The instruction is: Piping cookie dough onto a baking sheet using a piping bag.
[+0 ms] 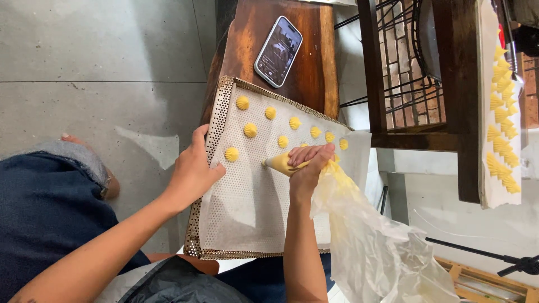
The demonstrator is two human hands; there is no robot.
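Observation:
My right hand grips a clear plastic piping bag filled with yellow dough; its tip points left, just above a perforated metal baking tray lined with a white mat. My left hand rests on the tray's left edge, fingers spread flat on it. Several small yellow piped swirls sit in rows on the far part of the mat; the nearest one lies between my two hands. The bag's loose end trails down to the right.
The tray rests on a dark wooden stool with a smartphone lying on its far end. Another tray with rows of yellow swirls sits on a dark wooden frame at right. Grey tiled floor lies at left.

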